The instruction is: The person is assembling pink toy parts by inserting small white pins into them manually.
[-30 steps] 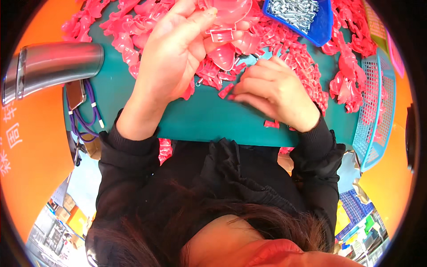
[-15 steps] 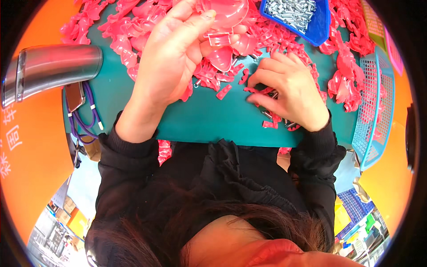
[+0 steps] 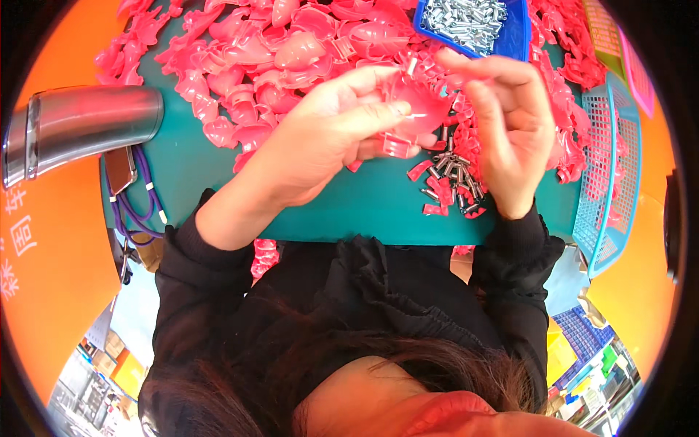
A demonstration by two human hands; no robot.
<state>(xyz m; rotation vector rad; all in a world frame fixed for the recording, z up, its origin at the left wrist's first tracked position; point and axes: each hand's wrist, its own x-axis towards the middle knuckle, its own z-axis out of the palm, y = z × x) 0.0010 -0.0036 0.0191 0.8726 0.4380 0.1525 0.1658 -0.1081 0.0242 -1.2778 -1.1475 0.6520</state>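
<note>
A glossy pinkish-red plastic shell (image 3: 422,109) is held in my left hand (image 3: 328,135), pinched between thumb and fingers above the table. A small clip-like tab (image 3: 396,145) sits at its lower side, beside my fingertips. A little silvery cylinder (image 3: 412,67) shows at the shell's upper edge; whether it is fixed there I cannot tell. Just right of the shell, my right hand (image 3: 513,124) is raised with fingers bent and thumb apart from the index finger. I see nothing held in it. Below it lie small metal cylinders (image 3: 455,173) mixed with small red plastic pieces (image 3: 437,209).
Heaps of red plastic shells (image 3: 298,51) cover the far side of the green table (image 3: 328,218). A blue bin (image 3: 515,36) of metal cylinders stands behind my right hand. A steel tumbler (image 3: 95,124), a phone (image 3: 120,169) and a purple cord (image 3: 145,193) are left; a light-blue basket (image 3: 601,182) is right.
My right hand has lifted off the small-parts pile, uncovering it, and moved up beside the shell. My left hand has brought the shell rightward and lower.
</note>
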